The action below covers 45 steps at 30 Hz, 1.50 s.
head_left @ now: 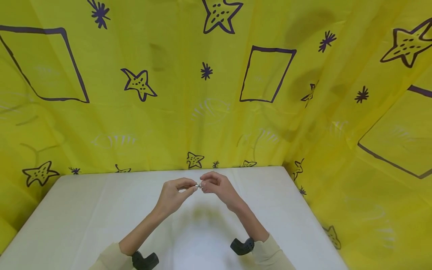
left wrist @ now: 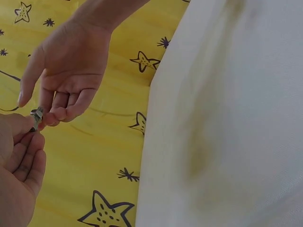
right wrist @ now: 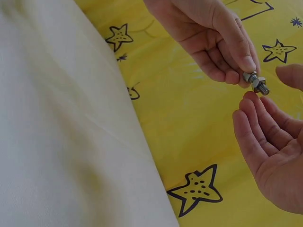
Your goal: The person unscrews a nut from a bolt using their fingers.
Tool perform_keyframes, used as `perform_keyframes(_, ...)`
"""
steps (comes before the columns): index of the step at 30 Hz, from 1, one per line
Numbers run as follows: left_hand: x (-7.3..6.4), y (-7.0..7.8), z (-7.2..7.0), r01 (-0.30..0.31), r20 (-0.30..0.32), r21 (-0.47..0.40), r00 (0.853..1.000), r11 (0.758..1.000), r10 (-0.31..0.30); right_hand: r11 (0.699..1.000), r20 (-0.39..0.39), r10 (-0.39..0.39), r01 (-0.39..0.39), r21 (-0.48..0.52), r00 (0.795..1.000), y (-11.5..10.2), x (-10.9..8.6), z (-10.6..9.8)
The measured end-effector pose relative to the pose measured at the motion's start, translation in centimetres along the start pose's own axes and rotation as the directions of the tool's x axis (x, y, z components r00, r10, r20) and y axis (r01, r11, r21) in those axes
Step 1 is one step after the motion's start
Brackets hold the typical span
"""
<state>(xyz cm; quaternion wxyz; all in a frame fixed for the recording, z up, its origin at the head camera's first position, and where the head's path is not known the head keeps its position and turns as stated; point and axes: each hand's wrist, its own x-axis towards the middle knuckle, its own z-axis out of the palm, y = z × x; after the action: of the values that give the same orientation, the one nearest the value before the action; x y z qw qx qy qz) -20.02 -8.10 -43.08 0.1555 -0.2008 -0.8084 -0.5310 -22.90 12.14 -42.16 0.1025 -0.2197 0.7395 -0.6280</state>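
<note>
My left hand (head_left: 173, 195) pinches a small metal bolt (right wrist: 264, 90) by its head end between thumb and fingers, above the table. A hex nut (right wrist: 257, 84) sits partway along the bolt's thread, and the threaded tip sticks out beyond it. Close beside the nut is my right hand (head_left: 221, 188), palm turned up in the right wrist view. Its fingers are loosely bent, with the thumb held apart from them. The right fingertips (right wrist: 251, 96) lie at or just under the nut; whether they touch it I cannot tell.
A white-covered table (head_left: 111, 210) lies beneath both hands. Yellow curtains (head_left: 168, 123) printed with dark starfish and frames rise along its back and right sides. Dark wrist devices (head_left: 242, 246) are strapped at the sleeve ends.
</note>
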Motion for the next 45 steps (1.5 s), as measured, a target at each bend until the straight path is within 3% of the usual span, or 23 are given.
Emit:
perform_keyframes(6,0.03,0.01,-0.02,0.002,0.002,-0.006,1.0,1.0,-0.002,1.0,-0.026,0.019,-0.02,-0.019,0.999,-0.42,0.02,0.23)
perform_keyframes(16,0.15,0.11,-0.02,-0.006,0.002,0.004,1.0,1.0,0.006,0.998,-0.059,-0.045,0.042,-0.049,0.997,-0.05,0.19,0.4)
perform_keyframes(21,0.15,-0.04,-0.04,-0.012,0.0,0.02,1.0,1.0,0.012,0.997,-0.028,-0.07,0.07,-0.03,0.997,-0.03,0.13,0.5)
perform_keyframes(25,0.08,0.06,-0.11,-0.006,-0.003,0.023,1.0,1.0,0.006,0.999,0.0,-0.048,0.048,-0.026,0.999,-0.16,-0.05,0.53)
perform_keyframes(32,0.08,0.16,-0.11,-0.001,-0.007,0.011,1.0,1.0,0.001,0.998,-0.015,-0.002,0.001,-0.065,1.0,-0.01,0.08,0.64)
perform_keyframes(45,-0.17,0.1,0.03,-0.002,-0.003,0.008,1.0,1.0,0.002,0.998,-0.026,-0.049,0.048,-0.035,0.998,0.16,-0.04,0.82)
